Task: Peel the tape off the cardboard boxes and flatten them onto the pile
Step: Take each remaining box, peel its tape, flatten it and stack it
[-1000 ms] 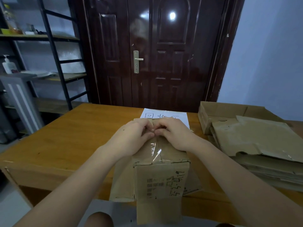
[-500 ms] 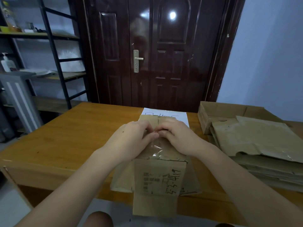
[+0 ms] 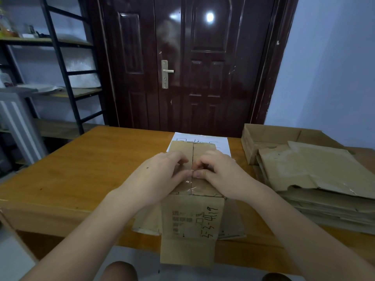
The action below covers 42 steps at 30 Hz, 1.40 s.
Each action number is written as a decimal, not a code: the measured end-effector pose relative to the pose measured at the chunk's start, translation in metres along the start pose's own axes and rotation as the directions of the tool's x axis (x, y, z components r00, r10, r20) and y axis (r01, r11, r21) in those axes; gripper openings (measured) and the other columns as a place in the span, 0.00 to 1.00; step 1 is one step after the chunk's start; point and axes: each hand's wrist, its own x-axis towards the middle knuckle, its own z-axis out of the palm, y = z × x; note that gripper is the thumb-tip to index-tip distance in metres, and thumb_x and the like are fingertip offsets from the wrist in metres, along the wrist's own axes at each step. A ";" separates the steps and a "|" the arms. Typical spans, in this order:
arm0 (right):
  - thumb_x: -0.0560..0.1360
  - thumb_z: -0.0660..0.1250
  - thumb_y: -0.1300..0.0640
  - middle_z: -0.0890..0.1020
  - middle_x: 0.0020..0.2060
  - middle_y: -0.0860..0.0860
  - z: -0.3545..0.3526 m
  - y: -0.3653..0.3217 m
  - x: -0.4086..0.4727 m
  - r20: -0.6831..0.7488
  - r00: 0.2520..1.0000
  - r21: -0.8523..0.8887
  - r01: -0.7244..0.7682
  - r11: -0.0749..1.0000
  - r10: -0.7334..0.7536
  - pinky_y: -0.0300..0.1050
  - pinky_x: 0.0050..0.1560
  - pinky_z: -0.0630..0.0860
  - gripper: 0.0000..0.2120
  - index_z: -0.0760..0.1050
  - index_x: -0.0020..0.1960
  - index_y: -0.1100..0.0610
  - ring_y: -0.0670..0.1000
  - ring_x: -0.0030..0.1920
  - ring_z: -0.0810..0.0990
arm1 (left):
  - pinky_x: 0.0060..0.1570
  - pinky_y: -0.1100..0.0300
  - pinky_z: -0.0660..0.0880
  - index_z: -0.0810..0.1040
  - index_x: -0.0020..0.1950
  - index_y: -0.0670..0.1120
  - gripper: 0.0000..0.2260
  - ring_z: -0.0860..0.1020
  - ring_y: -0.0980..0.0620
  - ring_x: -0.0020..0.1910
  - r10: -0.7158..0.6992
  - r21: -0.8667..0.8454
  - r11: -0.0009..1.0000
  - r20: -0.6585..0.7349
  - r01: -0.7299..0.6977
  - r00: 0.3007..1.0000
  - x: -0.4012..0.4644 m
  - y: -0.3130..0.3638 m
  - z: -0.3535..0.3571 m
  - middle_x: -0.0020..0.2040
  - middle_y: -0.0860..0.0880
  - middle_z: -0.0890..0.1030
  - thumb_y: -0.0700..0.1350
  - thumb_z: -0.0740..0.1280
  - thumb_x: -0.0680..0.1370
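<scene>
Head view: both hands, left [image 3: 162, 175] and right [image 3: 221, 175], pinch clear tape [image 3: 189, 184] atop the light, stiff box [image 3: 192, 220] at the desk's [image 3: 81, 169] six o'clock edge; thin, clingy tape likely peels best from its lifted end.

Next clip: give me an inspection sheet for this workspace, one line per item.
Surface: wooden table, bare on the left.
Job's things: cardboard box at the near edge, clear tape along its top seam; pile of flattened cardboard on the right.
Clutter: white paper sheet behind the box.
Hands: left hand and right hand pinch at the tape.
Cables: nothing seen.
Surroundings: dark door, metal shelving.
</scene>
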 end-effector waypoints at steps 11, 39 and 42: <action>0.76 0.69 0.39 0.73 0.51 0.36 -0.003 -0.017 -0.016 0.029 0.993 -0.105 -0.109 0.988 0.113 0.39 0.54 0.71 0.13 0.76 0.58 0.42 0.39 0.54 0.70 | 0.55 0.56 0.76 0.79 0.59 0.54 0.16 0.74 0.58 0.52 0.026 -0.022 0.999 -0.024 -0.026 0.999 -0.004 0.003 0.015 0.53 0.59 0.77 0.58 0.55 0.84; 0.76 0.73 0.51 0.78 0.50 0.36 0.008 -0.018 -0.047 -0.198 0.974 0.108 -0.092 0.990 0.112 0.40 0.57 0.74 0.10 0.80 0.56 0.41 0.39 0.56 0.74 | 0.62 0.58 0.75 0.77 0.62 0.58 0.13 0.74 0.62 0.62 0.106 -0.401 0.909 -0.036 -0.112 0.994 -0.023 0.001 0.031 0.57 0.63 0.78 0.59 0.62 0.81; 0.75 0.75 0.53 0.77 0.51 0.33 0.012 -0.020 -0.051 -0.248 0.963 0.157 -0.068 0.985 0.106 0.36 0.55 0.73 0.15 0.76 0.51 0.34 0.38 0.57 0.74 | 0.64 0.59 0.74 0.77 0.58 0.58 0.10 0.74 0.62 0.62 0.087 -0.369 0.922 -0.098 -0.118 0.991 -0.029 0.000 0.033 0.58 0.62 0.78 0.57 0.66 0.79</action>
